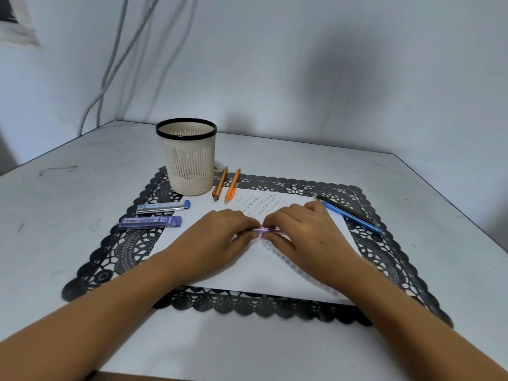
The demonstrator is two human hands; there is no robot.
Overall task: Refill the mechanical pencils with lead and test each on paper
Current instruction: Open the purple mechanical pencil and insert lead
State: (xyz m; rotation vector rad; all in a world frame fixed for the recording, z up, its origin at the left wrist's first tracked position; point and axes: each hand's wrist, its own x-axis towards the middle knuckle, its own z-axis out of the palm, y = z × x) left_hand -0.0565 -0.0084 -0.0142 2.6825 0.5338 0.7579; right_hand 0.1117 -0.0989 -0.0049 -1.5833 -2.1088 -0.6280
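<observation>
Cup (189,160), pencil pair (220,184) behind paper (247,273); lead cases (162,207) left of it; other pencils (353,218) right

left grip (217,237) pinching pencil (264,229) | right grip (305,235) pinching same | forearms converging

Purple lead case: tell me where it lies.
Head view, left side: the purple lead case lies at the paper's left edge, just nearer than the blue-capped lead case.

Looks like a home desk corner: scuffed white table (82,188) against a bare wall (275,64), loose cables (104,78), lace mat (132,243), pen cup (189,163).
</observation>
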